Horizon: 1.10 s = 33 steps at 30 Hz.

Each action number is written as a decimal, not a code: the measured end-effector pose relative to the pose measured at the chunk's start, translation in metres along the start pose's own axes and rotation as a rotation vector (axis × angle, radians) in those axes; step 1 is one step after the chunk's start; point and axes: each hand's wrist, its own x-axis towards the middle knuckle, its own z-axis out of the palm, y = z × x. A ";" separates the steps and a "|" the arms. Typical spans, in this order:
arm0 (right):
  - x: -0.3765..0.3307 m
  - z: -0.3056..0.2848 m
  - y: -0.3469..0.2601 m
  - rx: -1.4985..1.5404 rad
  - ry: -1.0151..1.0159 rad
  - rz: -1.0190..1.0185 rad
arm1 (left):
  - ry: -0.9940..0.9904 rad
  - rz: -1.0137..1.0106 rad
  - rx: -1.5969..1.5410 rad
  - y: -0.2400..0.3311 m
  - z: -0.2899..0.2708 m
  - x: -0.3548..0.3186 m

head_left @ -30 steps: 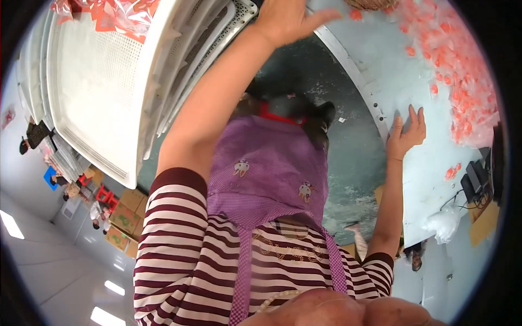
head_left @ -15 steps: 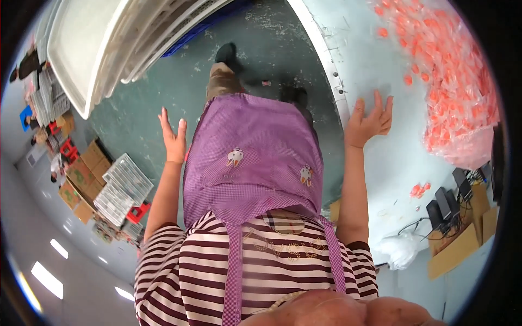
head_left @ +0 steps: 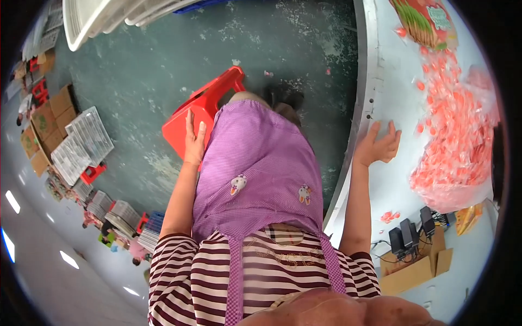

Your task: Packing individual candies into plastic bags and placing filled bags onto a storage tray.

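My left hand (head_left: 194,142) hangs beside the purple apron (head_left: 255,163), fingers stretched and thumb apart, holding nothing. It overlaps a red plastic stool (head_left: 182,127) in the picture; whether they touch I cannot tell. Over the edge of the pale table (head_left: 399,179) is my right hand (head_left: 379,145), its fingers spread and slightly bent with nothing in them. Further right on that table lies a heap of small orange-red pieces in clear wrappers (head_left: 454,141), spilling by a clear plastic bag (head_left: 454,195). A green and red printed package (head_left: 427,24) lies at its far end.
Stacked white trays (head_left: 98,16) stand at the far left above the green floor (head_left: 261,43). Cardboard boxes (head_left: 46,127) and clear crates (head_left: 81,144) are further left, with people beyond. Near the table's lower end, an open carton (head_left: 408,274) sits beside black power adapters (head_left: 408,236).
My body and view have shifted along the table. The red stool and the printed package have come into view, while the white trays have slid toward the upper edge. Both hands remain open.
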 end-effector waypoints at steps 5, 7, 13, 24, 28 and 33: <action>0.002 0.000 -0.002 -0.066 0.021 -0.042 | -0.025 -0.034 0.298 -0.065 0.008 0.009; 0.002 -0.004 0.000 -0.084 0.023 -0.058 | 0.077 0.036 0.419 -0.101 0.001 0.019; 0.008 -0.004 0.000 -0.101 0.063 -0.224 | 0.243 -0.217 0.718 -0.171 -0.012 0.060; -0.050 0.010 -0.055 0.016 -0.133 -1.019 | 0.386 0.205 1.103 -0.209 -0.024 0.052; -0.070 0.147 -0.051 0.221 -0.425 -0.655 | 0.418 0.235 1.080 -0.208 -0.029 0.050; -0.029 0.342 0.074 0.205 -0.630 0.078 | 0.425 0.326 1.021 -0.203 -0.031 0.049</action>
